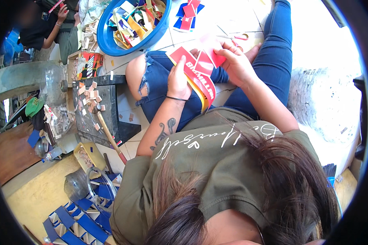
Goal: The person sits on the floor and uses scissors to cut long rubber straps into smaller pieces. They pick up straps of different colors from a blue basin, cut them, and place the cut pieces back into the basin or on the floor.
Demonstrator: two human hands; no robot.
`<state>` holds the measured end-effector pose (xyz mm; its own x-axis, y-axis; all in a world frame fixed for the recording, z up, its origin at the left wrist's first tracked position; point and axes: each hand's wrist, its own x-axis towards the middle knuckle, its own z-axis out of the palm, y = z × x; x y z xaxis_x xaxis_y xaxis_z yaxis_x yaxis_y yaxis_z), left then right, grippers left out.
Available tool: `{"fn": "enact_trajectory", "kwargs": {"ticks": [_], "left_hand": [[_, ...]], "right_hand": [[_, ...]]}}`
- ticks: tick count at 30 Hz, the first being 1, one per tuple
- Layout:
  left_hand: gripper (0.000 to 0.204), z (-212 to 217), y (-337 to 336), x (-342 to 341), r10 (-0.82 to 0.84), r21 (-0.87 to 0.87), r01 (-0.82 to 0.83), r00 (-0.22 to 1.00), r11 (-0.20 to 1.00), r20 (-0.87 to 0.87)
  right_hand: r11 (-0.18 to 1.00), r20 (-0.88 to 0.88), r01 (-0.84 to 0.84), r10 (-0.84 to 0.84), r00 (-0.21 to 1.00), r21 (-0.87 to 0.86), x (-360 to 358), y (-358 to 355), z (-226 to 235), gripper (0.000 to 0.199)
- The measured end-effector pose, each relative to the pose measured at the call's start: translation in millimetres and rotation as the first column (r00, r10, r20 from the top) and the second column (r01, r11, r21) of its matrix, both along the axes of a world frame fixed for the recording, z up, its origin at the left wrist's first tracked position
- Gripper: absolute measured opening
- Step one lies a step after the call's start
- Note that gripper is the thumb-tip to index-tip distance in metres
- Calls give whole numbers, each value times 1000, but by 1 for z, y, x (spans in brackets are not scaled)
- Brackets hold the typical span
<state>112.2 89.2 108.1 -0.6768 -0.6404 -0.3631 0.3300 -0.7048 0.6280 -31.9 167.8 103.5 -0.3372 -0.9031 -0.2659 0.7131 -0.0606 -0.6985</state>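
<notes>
in the head view we see a red strip (198,75) with a yellow edge lying across the lap, held between both hands. the left hand (178,81) is closed on the strip's near side, thumb on top, a black band at its wrist and a tattoo along the forearm. the right hand (237,65) pinches a red card (210,59) against the strip's upper end, fingers curled over it. both forearms come up from the lower edge and meet over the bent knees in torn jeans.

beyond the knees a blue basin (110,38) sits on the tiled floor, filled with mixed yellow, red, blue and white card pieces. just right of it lie loose red and blue cards (188,14). to the left a dark block (95,108) carries small pale scraps, a hammer (110,136) leaning by it. blue folded pieces (79,220) are stacked at lower left.
</notes>
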Motion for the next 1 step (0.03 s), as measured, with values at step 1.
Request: {"fn": "enact_trajectory", "kwargs": {"ticks": [1], "left_hand": [[38, -1, 1, 1, -1, 2, 1, 1000, 1000, 3]], "right_hand": [[999, 16, -30, 30, 999, -11, 2, 1, 1, 22]]}}
